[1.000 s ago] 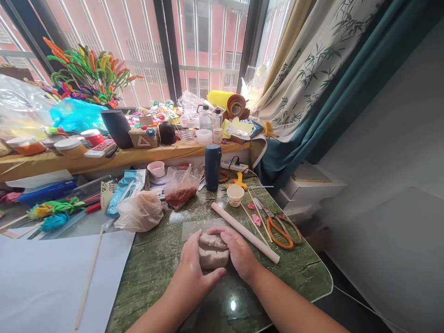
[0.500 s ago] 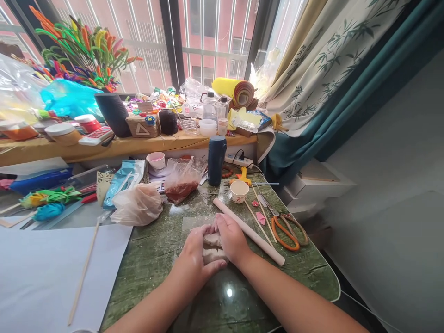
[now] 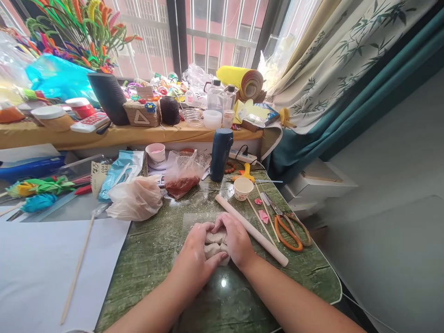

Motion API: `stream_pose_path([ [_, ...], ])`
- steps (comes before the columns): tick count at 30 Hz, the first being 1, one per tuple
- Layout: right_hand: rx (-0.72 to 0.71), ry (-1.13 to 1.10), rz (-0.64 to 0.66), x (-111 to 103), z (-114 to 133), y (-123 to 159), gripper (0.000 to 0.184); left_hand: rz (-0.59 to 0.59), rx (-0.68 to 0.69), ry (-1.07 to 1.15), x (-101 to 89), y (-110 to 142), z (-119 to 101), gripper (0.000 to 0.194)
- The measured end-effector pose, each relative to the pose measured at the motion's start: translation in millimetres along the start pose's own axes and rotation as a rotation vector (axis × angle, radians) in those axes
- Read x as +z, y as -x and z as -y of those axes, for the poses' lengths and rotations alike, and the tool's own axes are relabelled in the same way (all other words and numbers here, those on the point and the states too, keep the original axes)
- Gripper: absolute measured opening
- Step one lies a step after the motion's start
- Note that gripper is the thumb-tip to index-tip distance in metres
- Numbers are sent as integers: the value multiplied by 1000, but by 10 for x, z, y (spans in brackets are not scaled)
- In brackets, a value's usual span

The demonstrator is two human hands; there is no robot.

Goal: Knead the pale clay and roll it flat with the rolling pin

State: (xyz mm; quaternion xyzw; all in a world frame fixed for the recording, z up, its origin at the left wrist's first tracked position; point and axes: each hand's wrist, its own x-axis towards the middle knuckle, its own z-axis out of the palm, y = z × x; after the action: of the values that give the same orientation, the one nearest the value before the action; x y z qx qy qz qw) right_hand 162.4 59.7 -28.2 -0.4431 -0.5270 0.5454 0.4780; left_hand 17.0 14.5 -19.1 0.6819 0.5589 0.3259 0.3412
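A lump of grey clay (image 3: 215,247) with a crease across its middle lies on the green table. My left hand (image 3: 197,249) is wrapped round its left side, the thumb along the near edge. Round the right side curls my right hand (image 3: 236,240), fingertips close to those of the left at the far edge. Part of the clay is hidden under both hands. Just right of them lies a pale rolling pin (image 3: 251,230), slanting across the table. A clear sheet (image 3: 190,219) shows beneath the clay.
Scissors with orange handles (image 3: 289,233), thin sticks (image 3: 262,217) and a paper cup (image 3: 243,188) are on the right. A dark blue bottle (image 3: 221,155) and plastic bags (image 3: 136,199) stand farther back. White paper (image 3: 41,273) covers the left side.
My hands have closed in round the clay, the right hand curling more over its right side. The clay looks squeezed narrower. The camera view has tilted down slightly.
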Motion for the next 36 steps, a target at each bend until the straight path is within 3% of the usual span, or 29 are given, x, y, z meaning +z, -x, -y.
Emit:
stream_pose_path([
  [5, 25, 4, -33, 61, -86, -41, 48, -6, 27, -30, 23, 35, 23, 56],
  [9, -7, -25, 17, -25, -27, -2, 47, 95, 79, -18, -148, 38, 45, 58],
  [13, -36, 85, 239, -298, 59, 180, 40, 236, 16, -10, -457, -20, 47, 53],
  [16, -74, 266, 445, -507, 80, 301, 56, 319, 57, -34, -582, -82, 51, 58],
  [18, -68, 328, 509, -584, 73, 323, 65, 339, 59, -39, -584, -117, 54, 58],
  [28, 92, 113, 405, -490, 78, 205, 56, 238, -177, 7, -434, -166, -28, 45],
  [36, 89, 179, 301, -415, 66, 239, 45, 174, -199, 30, -376, -145, -80, 38],
])
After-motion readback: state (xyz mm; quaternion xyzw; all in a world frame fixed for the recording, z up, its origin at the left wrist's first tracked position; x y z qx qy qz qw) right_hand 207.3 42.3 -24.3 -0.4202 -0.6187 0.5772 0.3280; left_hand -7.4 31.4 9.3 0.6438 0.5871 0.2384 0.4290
